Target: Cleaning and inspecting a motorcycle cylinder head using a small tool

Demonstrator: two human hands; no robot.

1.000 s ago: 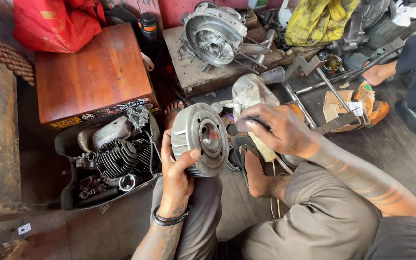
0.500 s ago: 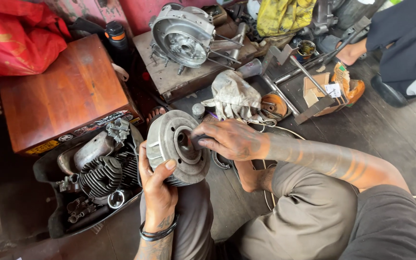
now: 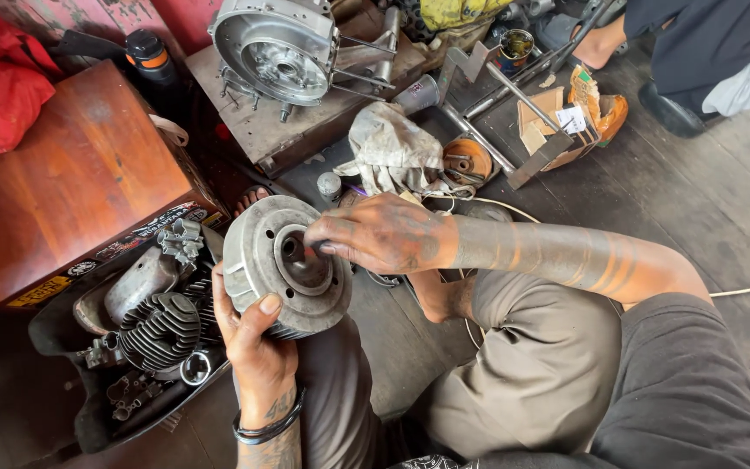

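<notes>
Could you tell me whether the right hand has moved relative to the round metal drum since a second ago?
Yes. The right hand moved from the drum's far edge onto its face, fingertips now in the central hub.

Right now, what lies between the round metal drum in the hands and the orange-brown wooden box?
In the head view, a black tray of engine parts, including a finned cylinder, lies between the drum and the wooden box.

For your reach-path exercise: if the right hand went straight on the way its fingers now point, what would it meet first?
The right hand points left and down into the central hollow of the round metal drum that the left hand grips. It would probably meet the drum's inner hub first; its fingertips look already there, though depth is unclear.
</notes>
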